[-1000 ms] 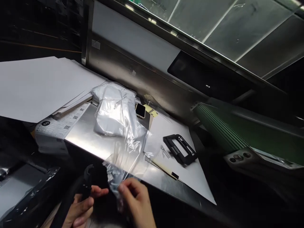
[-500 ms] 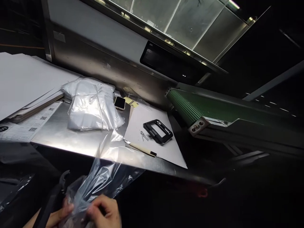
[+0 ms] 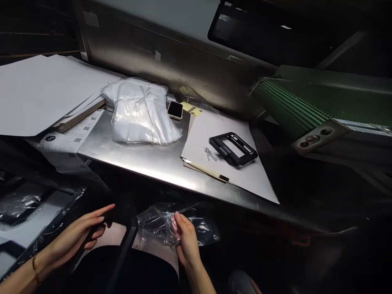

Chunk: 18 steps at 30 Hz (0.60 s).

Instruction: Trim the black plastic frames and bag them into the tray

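Lower left, my left hand (image 3: pixel 78 232) has its index finger stretched out and its other fingers curled round a dark, thin-sided black frame (image 3: pixel 130 234), whose outline is partly lost against the dark clothing. My right hand (image 3: pixel 186 237), at lower centre, pinches a crumpled clear plastic bag (image 3: pixel 156 224) between thumb and fingers. The bag hangs beside the black frame, below the table's front edge. On white sheets on the table lies another black frame (image 3: pixel 225 151), with small metal clippers (image 3: pixel 210 154) and a pale yellow cutter (image 3: pixel 205 169) near it.
A steel table (image 3: pixel 137 161) bears a bundle of clear bags (image 3: pixel 141 112), a phone (image 3: pixel 175 110) and a stack of white sheets (image 3: pixel 55 94). A green conveyor (image 3: pixel 294 106) stands at right. Plastic-wrapped items (image 3: pixel 21 204) lie at lower left.
My hands have moved apart, the right one rightward with the clear bag. The bag has come down from the table's edge. The view has tilted down, showing more of my arms.
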Motion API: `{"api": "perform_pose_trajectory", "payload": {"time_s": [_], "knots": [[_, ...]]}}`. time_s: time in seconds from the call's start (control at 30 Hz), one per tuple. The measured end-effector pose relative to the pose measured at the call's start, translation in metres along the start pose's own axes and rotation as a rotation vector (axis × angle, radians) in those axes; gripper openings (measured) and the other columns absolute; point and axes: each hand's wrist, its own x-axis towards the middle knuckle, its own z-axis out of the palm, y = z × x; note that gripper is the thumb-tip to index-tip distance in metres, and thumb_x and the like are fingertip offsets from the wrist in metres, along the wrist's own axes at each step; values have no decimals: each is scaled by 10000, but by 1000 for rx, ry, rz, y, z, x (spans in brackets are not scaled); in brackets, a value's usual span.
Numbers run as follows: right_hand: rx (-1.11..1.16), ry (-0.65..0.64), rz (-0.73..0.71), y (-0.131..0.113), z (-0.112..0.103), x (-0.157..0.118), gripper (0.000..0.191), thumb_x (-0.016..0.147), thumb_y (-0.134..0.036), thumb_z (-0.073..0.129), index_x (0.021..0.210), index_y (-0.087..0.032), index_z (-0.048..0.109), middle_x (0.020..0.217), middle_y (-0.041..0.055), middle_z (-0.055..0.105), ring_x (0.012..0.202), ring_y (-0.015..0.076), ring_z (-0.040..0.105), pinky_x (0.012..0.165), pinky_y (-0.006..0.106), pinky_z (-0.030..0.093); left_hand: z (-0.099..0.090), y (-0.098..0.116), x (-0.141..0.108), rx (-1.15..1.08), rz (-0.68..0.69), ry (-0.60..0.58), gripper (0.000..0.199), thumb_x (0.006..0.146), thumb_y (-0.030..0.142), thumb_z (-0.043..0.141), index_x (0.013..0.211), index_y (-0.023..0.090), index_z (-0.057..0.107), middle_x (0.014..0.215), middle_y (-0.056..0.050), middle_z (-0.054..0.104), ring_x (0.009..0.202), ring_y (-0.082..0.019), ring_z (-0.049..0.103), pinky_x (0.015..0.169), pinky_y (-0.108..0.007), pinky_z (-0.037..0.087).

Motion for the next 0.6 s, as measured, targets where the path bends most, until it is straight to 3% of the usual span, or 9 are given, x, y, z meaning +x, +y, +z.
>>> {"api": "perform_pose_trajectory", "payload": {"time_s": [0.1,0.2,0.27,0.33,0.37,0.47,0.6], "knots": [[-134,-89,-15,-6,4,20,263,851,-369,427,833,-127,528,657,-37,519,471,44,467,431,189,402,18,3,11,102,-19,-70,699,762,268,542,1311,363,119,535,86,383,424,-49,356,358,-134,229],[-325,-255,-35,-21,15,33,257,849,-361,434,844,-125,537,693,-24,543,518,58,503,475,211,432,43,0,36,190,-63,-156,832,730,195,584,1327,286,12,540,94,443,369,-42,379,319,-129,230],[-474,-386,-52,-32,19,33,253,840,-355,454,815,-121,548,687,-27,551,536,67,519,496,221,443,55,-5,51,228,-85,-209,626,752,172,558,1278,205,218,602,62,518,363,-29,396,308,-131,267],[-628,-475,-92,-41,17,26,247,822,-351,483,789,-119,561,680,-31,558,566,81,537,531,241,455,63,-13,58,247,-88,-235,269,787,191,518,1046,139,465,652,39,545,371,-14,393,309,-129,289],[-704,-486,-123,-44,13,19,238,816,-348,495,784,-123,566,690,-29,564,595,90,545,562,255,459,64,-17,58,249,-81,-231,144,798,206,503,916,124,512,654,40,539,380,-11,391,316,-130,299],[-911,-403,-223,-39,-3,-13,211,830,-339,471,845,-156,574,769,-5,580,682,107,549,652,297,455,61,-28,47,247,-48,-154,147,814,257,477,758,124,503,615,55,495,394,-16,385,340,-139,317],[-1035,-322,-264,1,-12,-64,203,839,-338,453,822,-184,585,769,2,592,725,116,562,675,301,460,49,-35,33,343,-101,-93,215,811,339,464,817,131,513,571,56,526,360,-24,413,333,-148,319]]}}
